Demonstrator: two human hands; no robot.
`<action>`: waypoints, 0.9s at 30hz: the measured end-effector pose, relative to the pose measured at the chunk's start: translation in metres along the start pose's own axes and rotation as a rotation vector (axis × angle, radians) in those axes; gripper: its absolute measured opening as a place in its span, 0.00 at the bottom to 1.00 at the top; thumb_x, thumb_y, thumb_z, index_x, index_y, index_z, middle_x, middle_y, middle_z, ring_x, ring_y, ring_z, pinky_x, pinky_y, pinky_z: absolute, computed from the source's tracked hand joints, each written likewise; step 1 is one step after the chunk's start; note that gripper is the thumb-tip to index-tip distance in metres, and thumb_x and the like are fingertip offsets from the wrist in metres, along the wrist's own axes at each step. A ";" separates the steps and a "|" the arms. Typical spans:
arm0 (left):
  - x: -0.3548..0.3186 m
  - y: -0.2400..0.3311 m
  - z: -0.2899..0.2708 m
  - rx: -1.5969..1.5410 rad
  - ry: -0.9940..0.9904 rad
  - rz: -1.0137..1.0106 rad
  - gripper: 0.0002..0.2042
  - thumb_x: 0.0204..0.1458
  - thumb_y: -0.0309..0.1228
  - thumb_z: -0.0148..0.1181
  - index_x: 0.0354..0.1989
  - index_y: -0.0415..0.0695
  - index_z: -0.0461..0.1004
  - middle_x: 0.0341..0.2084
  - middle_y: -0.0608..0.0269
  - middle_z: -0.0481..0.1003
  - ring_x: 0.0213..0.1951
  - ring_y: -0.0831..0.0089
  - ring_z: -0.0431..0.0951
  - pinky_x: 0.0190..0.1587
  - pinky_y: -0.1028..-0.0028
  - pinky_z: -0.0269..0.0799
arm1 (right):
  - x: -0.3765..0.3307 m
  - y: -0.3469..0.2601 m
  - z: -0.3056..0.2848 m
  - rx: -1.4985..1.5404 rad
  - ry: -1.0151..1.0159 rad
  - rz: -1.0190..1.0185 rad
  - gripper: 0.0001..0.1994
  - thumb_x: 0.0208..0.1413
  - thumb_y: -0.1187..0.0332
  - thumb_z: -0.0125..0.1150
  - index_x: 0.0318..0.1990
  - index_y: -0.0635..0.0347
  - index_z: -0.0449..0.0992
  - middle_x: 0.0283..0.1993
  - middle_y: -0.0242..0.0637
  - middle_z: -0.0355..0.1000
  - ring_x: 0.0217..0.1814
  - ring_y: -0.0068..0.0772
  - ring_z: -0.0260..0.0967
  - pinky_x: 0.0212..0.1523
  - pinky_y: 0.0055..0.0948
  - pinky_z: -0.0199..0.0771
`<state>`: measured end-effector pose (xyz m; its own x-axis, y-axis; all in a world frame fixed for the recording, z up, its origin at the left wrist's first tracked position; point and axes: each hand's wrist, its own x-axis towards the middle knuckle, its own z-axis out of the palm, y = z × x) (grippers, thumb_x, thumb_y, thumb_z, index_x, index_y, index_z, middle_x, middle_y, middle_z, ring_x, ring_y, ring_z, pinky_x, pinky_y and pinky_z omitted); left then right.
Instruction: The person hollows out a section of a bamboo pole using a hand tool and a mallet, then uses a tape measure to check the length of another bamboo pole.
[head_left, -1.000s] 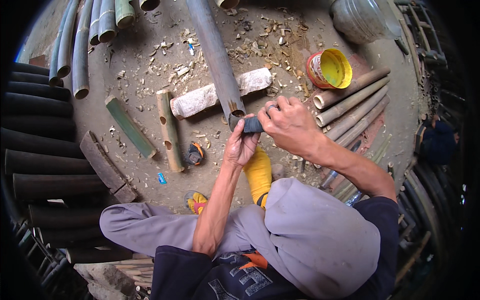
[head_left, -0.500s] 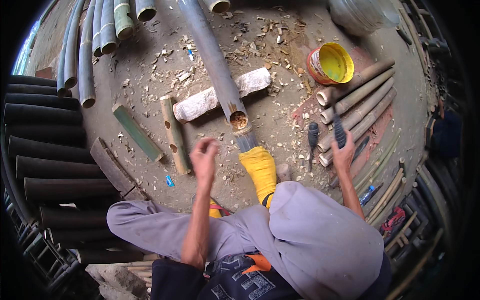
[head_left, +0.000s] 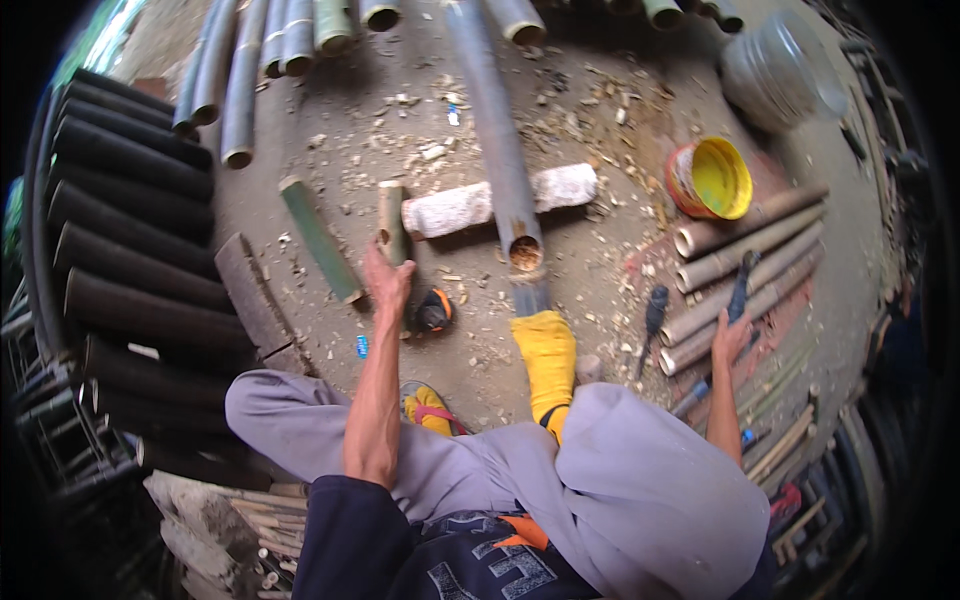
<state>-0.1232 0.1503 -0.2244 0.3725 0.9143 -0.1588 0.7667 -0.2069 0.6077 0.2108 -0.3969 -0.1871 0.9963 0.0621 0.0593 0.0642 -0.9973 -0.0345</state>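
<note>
My left hand (head_left: 388, 278) closes round the middle of a short bamboo piece (head_left: 392, 208), thumb on its right side; the hand covers much of it. Beside that hand on the ground lies an orange and black object (head_left: 435, 310), its kind unclear. My right hand (head_left: 732, 338) grips the near end of a dark-handled tool (head_left: 739, 290) over several bamboo poles (head_left: 750, 262); its working end is not clear. A long grey bamboo pole (head_left: 500, 130), its near end cut open, lies across a whitish block (head_left: 450, 208). My foot in a yellow sock (head_left: 545, 360) is at its near end.
Another dark-handled tool (head_left: 654, 312) lies left of the poles. A yellow and red bucket (head_left: 712, 180) and a large clear container (head_left: 780, 70) stand far right. A green bamboo strip (head_left: 320, 240) lies left of my left hand. Dark bamboo lengths (head_left: 140, 250) line the left side; chips litter the ground.
My left hand has reached forward onto the short bamboo piece. My right hand has lowered the dark-handled tool toward the poles. The orange and black object now shows. The view has shifted.
</note>
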 end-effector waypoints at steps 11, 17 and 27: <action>-0.056 0.133 -0.049 -1.291 -0.528 -0.380 0.24 0.49 0.37 0.60 0.53 0.41 0.64 0.32 0.58 0.73 0.31 0.67 0.77 0.37 0.64 0.77 | -0.071 -0.229 -0.104 0.873 -0.883 -0.230 0.30 0.48 0.61 0.66 0.59 0.59 0.65 0.48 0.43 0.70 0.48 0.31 0.68 0.49 0.32 0.71; -0.061 0.202 -0.046 -1.500 -0.693 -0.212 0.32 0.46 0.43 0.61 0.57 0.41 0.61 0.43 0.55 0.71 0.46 0.63 0.74 0.52 0.61 0.70 | -0.128 -0.317 -0.126 1.262 -1.425 -0.387 0.37 0.45 0.61 0.70 0.61 0.64 0.60 0.51 0.40 0.68 0.52 0.29 0.67 0.52 0.29 0.68; -0.035 0.273 -0.078 -1.210 -0.356 0.342 0.23 0.38 0.31 0.72 0.43 0.41 0.71 0.33 0.63 0.78 0.35 0.75 0.79 0.39 0.74 0.78 | -0.093 -0.331 -0.093 0.772 -0.543 -0.933 0.30 0.47 0.61 0.68 0.55 0.64 0.64 0.51 0.51 0.65 0.53 0.54 0.61 0.54 0.46 0.62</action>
<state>0.0326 0.0893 0.0075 0.7138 0.6978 0.0597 -0.2778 0.2038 0.9388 0.0913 -0.0758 -0.0888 0.4455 0.8949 -0.0270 0.5680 -0.3058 -0.7641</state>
